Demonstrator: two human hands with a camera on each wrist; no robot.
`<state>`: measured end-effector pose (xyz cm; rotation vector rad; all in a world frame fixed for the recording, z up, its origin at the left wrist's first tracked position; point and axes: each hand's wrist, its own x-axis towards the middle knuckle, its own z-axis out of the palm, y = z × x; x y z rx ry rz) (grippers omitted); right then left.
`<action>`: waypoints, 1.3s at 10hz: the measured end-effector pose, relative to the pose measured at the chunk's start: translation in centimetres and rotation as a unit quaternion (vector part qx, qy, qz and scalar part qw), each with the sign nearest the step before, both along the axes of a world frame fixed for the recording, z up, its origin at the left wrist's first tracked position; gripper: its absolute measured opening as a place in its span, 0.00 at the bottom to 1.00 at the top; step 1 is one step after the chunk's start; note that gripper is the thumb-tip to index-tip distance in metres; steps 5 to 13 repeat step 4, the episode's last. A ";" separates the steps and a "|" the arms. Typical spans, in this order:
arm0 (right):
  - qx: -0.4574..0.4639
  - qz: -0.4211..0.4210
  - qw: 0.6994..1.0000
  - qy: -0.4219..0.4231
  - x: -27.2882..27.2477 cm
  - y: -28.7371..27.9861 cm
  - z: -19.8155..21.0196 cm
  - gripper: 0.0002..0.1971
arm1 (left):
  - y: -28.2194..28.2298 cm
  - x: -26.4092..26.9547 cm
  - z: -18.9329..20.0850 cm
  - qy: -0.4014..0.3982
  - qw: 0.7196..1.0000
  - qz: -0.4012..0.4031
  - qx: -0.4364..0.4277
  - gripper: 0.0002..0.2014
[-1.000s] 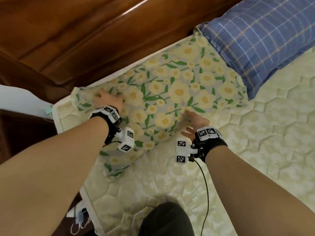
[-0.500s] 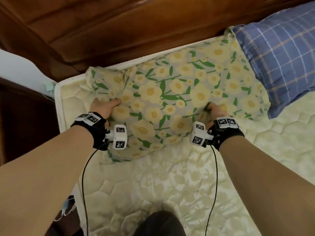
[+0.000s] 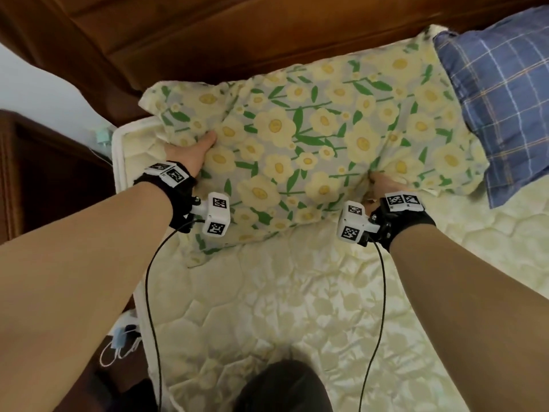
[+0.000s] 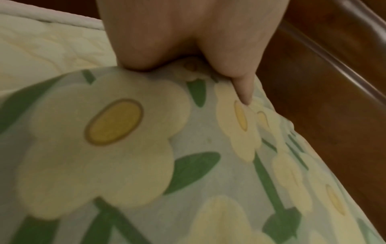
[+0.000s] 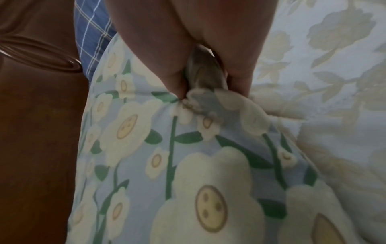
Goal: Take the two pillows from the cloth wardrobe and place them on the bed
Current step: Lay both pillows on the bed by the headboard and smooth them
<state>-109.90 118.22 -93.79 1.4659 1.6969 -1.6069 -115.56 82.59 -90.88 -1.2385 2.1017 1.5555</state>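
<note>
A floral pillow [image 3: 312,150] with yellow flowers and green leaves lies across the head of the bed, its far left corner raised against the headboard. My left hand [image 3: 202,145] grips its left end, thumb on top and fingers hidden underneath; the left wrist view shows the thumb [image 4: 242,82] pressing into the floral pillow [image 4: 146,165]. My right hand [image 3: 381,181] pinches a bunch of fabric at the near right edge, and the right wrist view shows the right hand [image 5: 204,85] closed on the floral pillow [image 5: 188,165]. A blue plaid pillow [image 3: 499,93] lies to its right, touching it.
The quilted cream mattress [image 3: 282,307] stretches toward me. A dark wooden headboard [image 3: 237,40] runs behind the pillows. Left of the bed stand a wooden nightstand [image 3: 44,173] and a white wall [image 3: 35,93]. Cables and small items [image 3: 121,343] lie on the floor beside the bed.
Both hands went from resting on top of the floral pillow to gripping its near edge. The pillow has moved toward the headboard, its left corner rising.
</note>
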 end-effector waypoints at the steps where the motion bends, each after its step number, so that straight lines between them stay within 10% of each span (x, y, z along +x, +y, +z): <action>1: -0.019 -0.016 0.999 -0.036 0.2 -1.1 1.5 0.17 | -0.4 0.8 -0.2 -0.023 1.000 -0.008 -0.010 0.71; 4: -0.090 -0.095 0.991 0.037 6.7 -6.5 10.4 0.06 | -3.2 3.3 5.3 -0.070 0.995 -0.057 0.040 0.55; 13: -0.090 -0.095 0.991 0.037 6.7 -6.5 10.4 0.06 | -3.2 3.3 5.3 -0.070 0.995 -0.057 0.040 0.55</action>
